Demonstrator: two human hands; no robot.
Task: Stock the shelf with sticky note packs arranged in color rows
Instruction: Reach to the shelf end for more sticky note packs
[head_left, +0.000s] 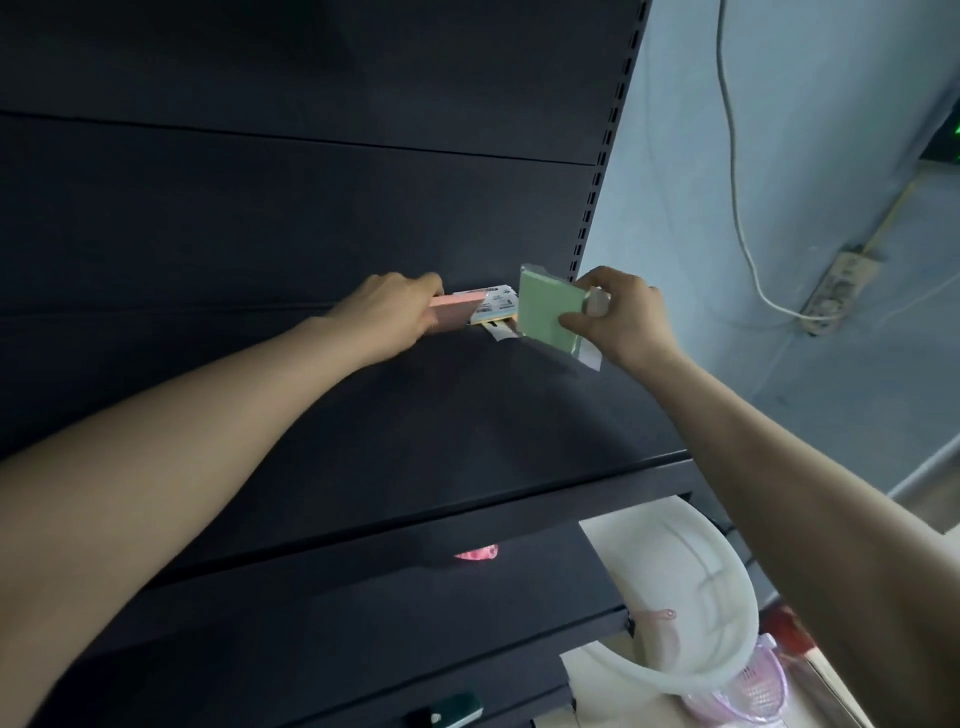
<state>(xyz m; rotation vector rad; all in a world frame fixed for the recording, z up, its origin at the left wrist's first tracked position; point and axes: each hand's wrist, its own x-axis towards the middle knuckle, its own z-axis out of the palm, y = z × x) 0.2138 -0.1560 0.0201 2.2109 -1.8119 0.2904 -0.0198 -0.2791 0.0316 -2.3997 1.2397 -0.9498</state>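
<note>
At the back right of the dark shelf (415, 426), my left hand (387, 314) grips a pink sticky note pack (457, 310) close to the shelf's back wall. Just right of it, my right hand (621, 317) holds a green sticky note pack (548, 316) in clear wrap, tilted up a little above the shelf. Between the two lies another pack with a printed label (497, 306), mostly hidden by the pink and green packs.
The slotted upright (602, 156) ends the shelf on the right. Lower shelves jut out below, one with a pink item (477, 553). A white plastic basin (691, 587) and a pink basket (748, 691) sit lower right. A cable and power strip (841, 291) hang on the wall.
</note>
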